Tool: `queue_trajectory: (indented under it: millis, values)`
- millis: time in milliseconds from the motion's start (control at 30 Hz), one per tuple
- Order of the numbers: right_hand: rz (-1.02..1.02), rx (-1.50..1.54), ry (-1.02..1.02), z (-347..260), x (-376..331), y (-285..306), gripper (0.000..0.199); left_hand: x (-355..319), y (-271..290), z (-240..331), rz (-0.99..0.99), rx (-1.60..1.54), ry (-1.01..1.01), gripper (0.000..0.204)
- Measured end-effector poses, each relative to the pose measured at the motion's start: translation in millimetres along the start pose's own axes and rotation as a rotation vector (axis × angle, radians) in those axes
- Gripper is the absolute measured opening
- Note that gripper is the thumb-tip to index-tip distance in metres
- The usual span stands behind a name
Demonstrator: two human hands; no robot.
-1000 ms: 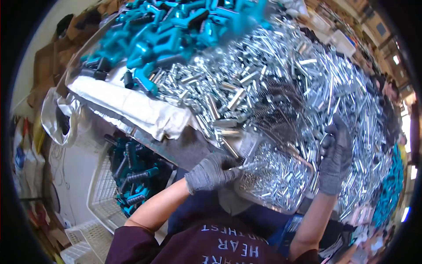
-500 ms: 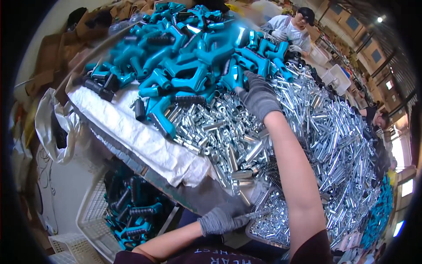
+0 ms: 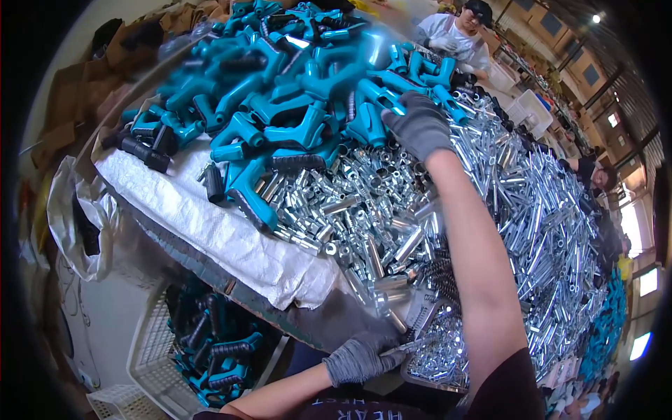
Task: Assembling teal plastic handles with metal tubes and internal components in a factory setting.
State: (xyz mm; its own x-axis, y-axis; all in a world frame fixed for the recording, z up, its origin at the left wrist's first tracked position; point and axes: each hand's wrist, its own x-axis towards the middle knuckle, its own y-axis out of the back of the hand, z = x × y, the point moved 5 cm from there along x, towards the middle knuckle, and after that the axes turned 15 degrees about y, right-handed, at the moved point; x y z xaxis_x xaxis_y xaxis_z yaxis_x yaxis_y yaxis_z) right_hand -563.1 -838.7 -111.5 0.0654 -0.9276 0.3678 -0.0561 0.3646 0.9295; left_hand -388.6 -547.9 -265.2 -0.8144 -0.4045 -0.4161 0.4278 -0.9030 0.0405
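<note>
My right hand (image 3: 418, 123), in a grey glove, reaches far across the table and closes on a teal plastic handle (image 3: 369, 123) at the edge of the big heap of teal handles (image 3: 280, 91). My left hand (image 3: 358, 358), also gloved, rests at the near table edge with its fingers pinched on a small silver metal part (image 3: 407, 345), beside a tray of small metal pieces (image 3: 448, 353). Shiny metal tubes (image 3: 392, 224) cover the table between my two hands.
A white woven sack (image 3: 210, 227) drapes over the near table edge. Below it a white plastic crate (image 3: 150, 343) holds more teal handles. Other people work at the far side (image 3: 455, 31) and right side (image 3: 591, 175). Cardboard boxes (image 3: 77, 112) stand at the left.
My right arm has swung up from the near tray to the far heap of teal handles. My left hand has slid down to the table's near edge.
</note>
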Motion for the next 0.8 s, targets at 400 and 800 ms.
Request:
queue_trajectory:
  millis: [400, 800]
  values:
    - [0.354, 1.138, -0.699, 47, -402, 104, 0.062, -4, 2, 23, 0.104, -0.049, -0.004, 0.03]
    - [0.654, 1.242, -0.877, 58, -539, 94, 0.035, -7, -75, 97, 0.034, 0.424, 0.078, 0.038]
